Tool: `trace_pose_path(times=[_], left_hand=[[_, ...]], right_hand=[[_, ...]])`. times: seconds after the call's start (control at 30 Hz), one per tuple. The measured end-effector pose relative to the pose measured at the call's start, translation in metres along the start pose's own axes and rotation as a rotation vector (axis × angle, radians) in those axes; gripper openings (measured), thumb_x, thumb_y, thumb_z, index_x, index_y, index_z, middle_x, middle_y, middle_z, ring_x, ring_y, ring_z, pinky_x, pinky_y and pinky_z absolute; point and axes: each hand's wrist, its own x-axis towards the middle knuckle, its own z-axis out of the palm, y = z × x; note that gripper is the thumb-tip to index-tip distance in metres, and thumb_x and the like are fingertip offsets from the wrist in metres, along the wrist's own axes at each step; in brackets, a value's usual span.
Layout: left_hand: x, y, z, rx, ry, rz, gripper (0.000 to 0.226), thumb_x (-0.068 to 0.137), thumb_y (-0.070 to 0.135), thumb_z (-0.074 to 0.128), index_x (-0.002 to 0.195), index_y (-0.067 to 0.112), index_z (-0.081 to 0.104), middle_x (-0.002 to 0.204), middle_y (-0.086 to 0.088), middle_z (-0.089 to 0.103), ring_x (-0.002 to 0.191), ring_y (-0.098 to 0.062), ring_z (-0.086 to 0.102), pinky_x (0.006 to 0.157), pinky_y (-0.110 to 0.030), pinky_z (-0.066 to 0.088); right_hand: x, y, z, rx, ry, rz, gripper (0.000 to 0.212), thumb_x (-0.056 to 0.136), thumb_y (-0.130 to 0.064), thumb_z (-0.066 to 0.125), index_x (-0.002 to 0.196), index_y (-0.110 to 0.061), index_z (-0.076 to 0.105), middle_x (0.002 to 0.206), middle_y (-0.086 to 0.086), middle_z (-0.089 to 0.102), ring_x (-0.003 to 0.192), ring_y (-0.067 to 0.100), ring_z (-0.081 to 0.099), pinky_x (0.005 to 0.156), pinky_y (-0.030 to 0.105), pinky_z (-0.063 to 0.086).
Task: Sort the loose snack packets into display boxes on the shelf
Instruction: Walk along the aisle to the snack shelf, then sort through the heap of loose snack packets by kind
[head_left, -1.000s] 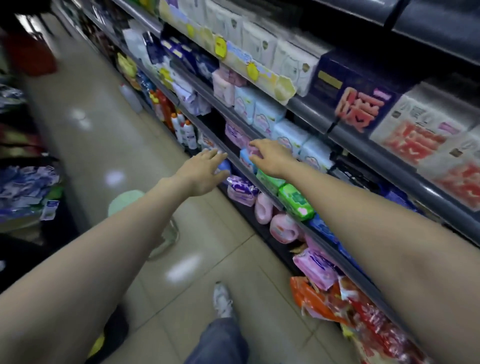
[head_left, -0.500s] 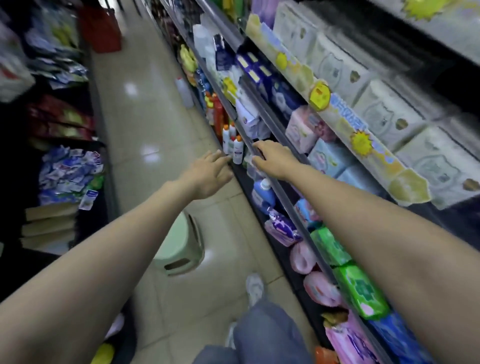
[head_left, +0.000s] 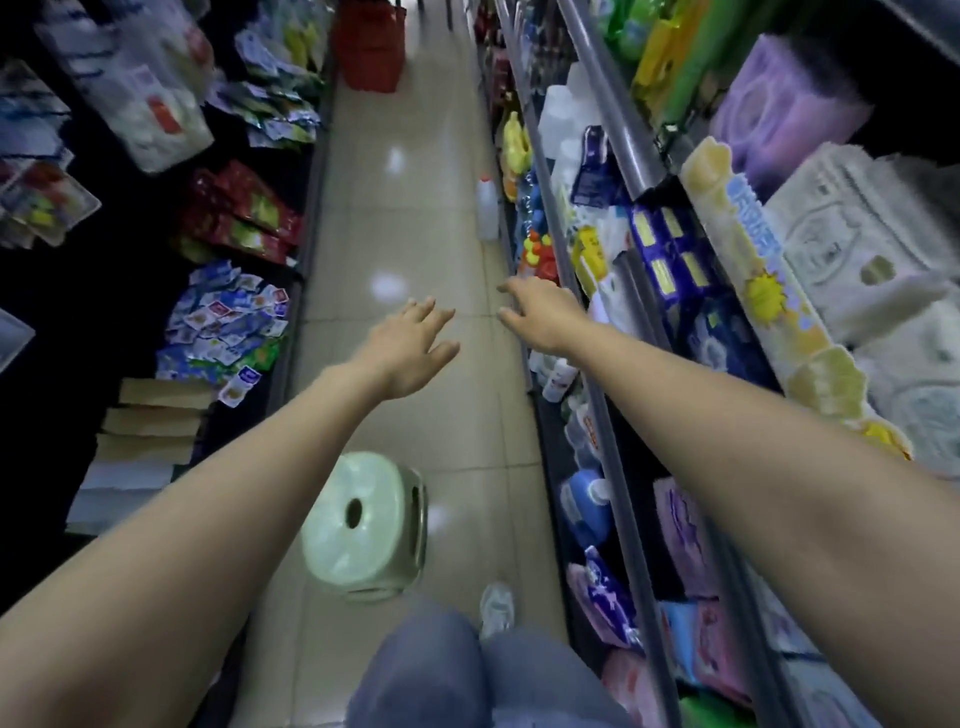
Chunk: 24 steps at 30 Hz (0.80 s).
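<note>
Loose snack packets: small blue, white and green sachets heaped in disorder on the dark left-hand shelf. Cardboard boxes, brown and white, lie stacked just beside the heap, nearer the viewer.

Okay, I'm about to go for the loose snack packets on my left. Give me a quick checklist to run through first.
1. Left hand free: ok, fingers spread, holding nothing.
2. Right hand free: ok, fingers relaxed, holding nothing.
3. Packets in sight: ok, a loose heap to the left.
4. Hands at the heap: not ok, both hover above the floor of the aisle.
5. Cardboard boxes ready to fill: cannot tell, only their stacked edges show below the heap.
6. Footing: not ok, a stool stands just ahead of the knees.
</note>
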Motion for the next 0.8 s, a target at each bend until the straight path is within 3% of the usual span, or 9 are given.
trace_pose_path(times=[0.8], left_hand=[[0.277, -0.174, -0.143, -0.133, 0.04, -0.291, 0.058, 0.104, 0.041, 0.036, 0.156, 0.022, 0.017, 0.164, -0.004, 0.005, 0.151, -0.02, 0.0, 0.119, -0.034, 0.006]], right_hand=[[0.415, -0.047, -0.053, -0.056, -0.168, -0.259, 0.049, 0.1, -0.035, 0.043, 0.146, -0.018, 0.038, 0.148, 0.008, 0.044, 0.135, 0.029, 0.041, 0.107, 0.042, 0.031]])
